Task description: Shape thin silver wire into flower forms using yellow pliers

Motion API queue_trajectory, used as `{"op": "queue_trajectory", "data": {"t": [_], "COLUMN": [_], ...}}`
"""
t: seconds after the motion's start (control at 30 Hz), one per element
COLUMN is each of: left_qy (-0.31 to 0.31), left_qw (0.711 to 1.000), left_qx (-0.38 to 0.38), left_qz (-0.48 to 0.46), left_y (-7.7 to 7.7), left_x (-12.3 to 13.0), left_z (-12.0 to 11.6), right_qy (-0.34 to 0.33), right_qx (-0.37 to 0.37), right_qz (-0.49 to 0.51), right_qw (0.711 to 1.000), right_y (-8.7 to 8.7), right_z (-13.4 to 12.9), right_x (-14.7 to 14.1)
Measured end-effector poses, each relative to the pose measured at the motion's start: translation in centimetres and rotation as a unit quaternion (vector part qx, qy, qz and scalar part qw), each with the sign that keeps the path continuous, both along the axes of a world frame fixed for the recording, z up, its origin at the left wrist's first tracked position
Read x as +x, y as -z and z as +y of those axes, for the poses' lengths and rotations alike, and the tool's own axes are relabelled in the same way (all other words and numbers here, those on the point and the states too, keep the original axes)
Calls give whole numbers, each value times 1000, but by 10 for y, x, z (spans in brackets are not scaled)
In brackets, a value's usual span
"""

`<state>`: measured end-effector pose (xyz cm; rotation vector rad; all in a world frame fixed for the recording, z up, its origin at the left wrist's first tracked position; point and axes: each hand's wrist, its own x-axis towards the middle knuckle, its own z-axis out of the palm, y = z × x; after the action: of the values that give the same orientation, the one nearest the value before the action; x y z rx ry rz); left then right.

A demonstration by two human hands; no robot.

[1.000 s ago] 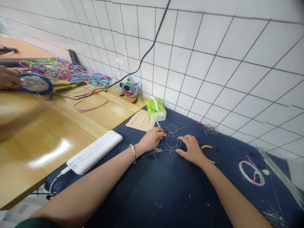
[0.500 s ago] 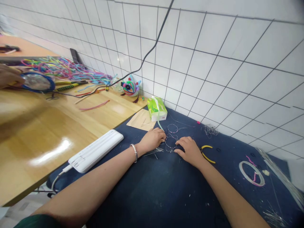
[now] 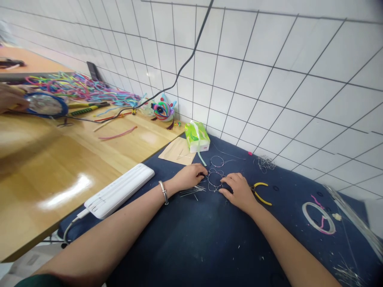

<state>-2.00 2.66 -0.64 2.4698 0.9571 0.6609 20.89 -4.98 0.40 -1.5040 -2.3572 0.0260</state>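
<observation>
Thin wire loops (image 3: 216, 186), bent into a flower-like outline with small beads, lie flat on the dark blue cloth (image 3: 191, 243) between my hands. At their left edge is my left hand (image 3: 191, 176), its fingers curled together; what the fingertips hold, if anything, is too small to see. My right hand (image 3: 239, 191) rests at the right edge, thumb and forefinger apart beside the wire. A separate wire ring (image 3: 217, 161) lies just beyond. Loose cut wires (image 3: 193, 191) lie below my left hand. Yellow-handled pliers (image 3: 263, 194) sit partly behind my right hand.
A green tissue pack (image 3: 196, 135) and a brown paper sheet (image 3: 172, 150) lie at the back. Left are a white power bank (image 3: 119, 191) and a wooden table (image 3: 119, 155) with colourful pipe cleaners. Another person's hand (image 3: 12, 97) shows far left. A tape ring (image 3: 318, 218) lies right.
My left hand has drawn slightly left and down, its fingers more curled. My right hand stays almost where it was beside the loops. The view has shifted a little.
</observation>
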Motion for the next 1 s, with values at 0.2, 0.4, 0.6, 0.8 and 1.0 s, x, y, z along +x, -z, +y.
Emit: {"op": "queue_trajectory", "data": {"t": [0.2, 0.4, 0.6, 0.8, 1.0], "left_qy": [6, -6, 30, 15, 49], "left_qw": [999, 998, 999, 999, 996], "left_qx": [29, 40, 3, 30, 79], "left_qz": [29, 48, 38, 0, 11], "left_y": [1, 1, -6, -4, -1], "left_x": [0, 2, -2, 0, 6], "left_z": [0, -2, -1, 2, 2], "right_qy": [-2, 5, 5, 0, 1], "right_qx": [11, 13, 23, 25, 21], "right_qz": [-4, -10, -10, -7, 2], "right_qw": [1000, 1000, 1000, 1000, 1000], "right_y": [0, 0, 2, 3, 4], "right_z": [-3, -5, -5, -5, -3], "right_x": [-4, -9, -12, -10, -8]}}
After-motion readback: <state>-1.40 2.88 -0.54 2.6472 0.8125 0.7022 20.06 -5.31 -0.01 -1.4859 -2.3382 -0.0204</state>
